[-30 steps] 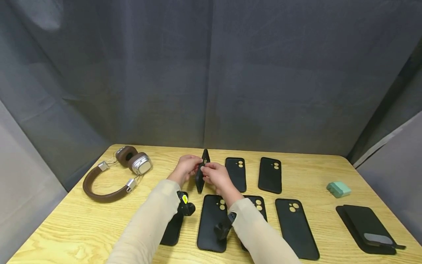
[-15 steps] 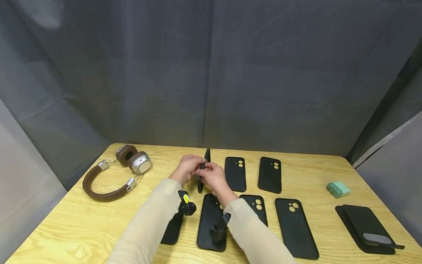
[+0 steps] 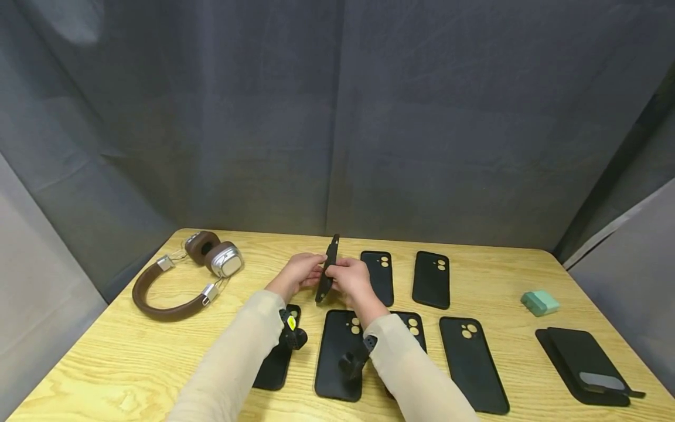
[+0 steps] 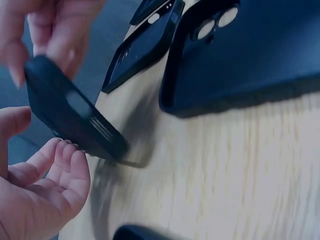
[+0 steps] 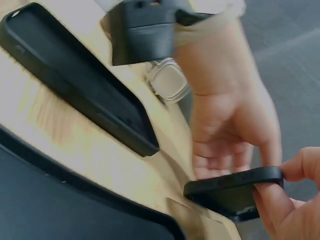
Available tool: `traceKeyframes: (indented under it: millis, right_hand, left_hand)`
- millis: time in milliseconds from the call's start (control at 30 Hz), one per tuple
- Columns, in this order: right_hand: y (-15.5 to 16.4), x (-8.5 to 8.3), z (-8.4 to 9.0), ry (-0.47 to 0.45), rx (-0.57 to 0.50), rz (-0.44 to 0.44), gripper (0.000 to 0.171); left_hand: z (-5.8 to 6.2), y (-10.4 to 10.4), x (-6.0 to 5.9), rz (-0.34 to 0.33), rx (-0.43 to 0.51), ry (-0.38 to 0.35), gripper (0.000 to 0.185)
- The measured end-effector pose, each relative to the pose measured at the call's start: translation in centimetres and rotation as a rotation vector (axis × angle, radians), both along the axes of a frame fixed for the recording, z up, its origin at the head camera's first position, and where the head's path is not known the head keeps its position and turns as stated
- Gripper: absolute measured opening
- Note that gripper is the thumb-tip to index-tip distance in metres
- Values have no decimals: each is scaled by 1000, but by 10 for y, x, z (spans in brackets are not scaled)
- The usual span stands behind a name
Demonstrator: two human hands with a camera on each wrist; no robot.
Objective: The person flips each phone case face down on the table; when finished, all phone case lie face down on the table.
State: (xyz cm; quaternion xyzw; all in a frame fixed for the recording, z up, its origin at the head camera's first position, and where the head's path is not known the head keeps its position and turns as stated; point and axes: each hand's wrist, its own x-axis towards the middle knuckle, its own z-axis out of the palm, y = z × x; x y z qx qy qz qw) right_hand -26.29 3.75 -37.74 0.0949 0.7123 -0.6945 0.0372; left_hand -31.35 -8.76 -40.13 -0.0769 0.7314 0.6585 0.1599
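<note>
A black phone case (image 3: 329,268) stands on its long edge between both hands, close over the table, its narrow side with cutouts facing up in the head view. My left hand (image 3: 299,274) holds it from the left. In the left wrist view, the curled fingers of that hand (image 4: 47,187) lie against the case's lower side, with the thumb near its edge. My right hand (image 3: 352,278) pinches the case from the right. Seen from the right wrist, the thumb and fingers of the right hand (image 5: 295,200) grip one end of the case (image 5: 235,187).
Several more black phone cases lie flat: two behind at right (image 3: 377,275) (image 3: 431,281), others in front, including one case (image 3: 339,357) between the forearms. Brown headphones (image 3: 171,313) lie left. A green block (image 3: 541,302) and a black folding stand (image 3: 587,363) are at right.
The case has turned in the hands, so its narrow side now faces up. The right hand's fingers have shifted along it, and the left hand has lowered slightly.
</note>
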Motion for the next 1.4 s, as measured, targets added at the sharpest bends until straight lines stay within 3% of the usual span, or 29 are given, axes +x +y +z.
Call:
traceKeyframes:
  millis: [167, 300, 500, 733, 1200, 1400]
  right_hand:
    - [4, 1, 9, 5, -97, -11, 38]
    - [4, 1, 12, 8, -135, -19, 40]
    - [5, -1, 8, 5, -211, -2, 44]
    - [5, -5, 0, -28, -253, 12, 47]
    - [-1, -6, -24, 4, -95, 17, 47]
    - [-5, -5, -28, -15, 30, 25, 47]
  left_hand:
    - [-7, -12, -1, 38, -14, -23, 33]
    - [-10, -17, -1, 34, 46, -27, 28]
    - [-9, -21, -2, 39, 153, 8, 29]
    - [-10, -27, -3, 52, 215, 29, 28]
    - [-11, -38, -2, 129, 215, 33, 21]
    - [-11, -41, 2, 141, 102, 20, 28]
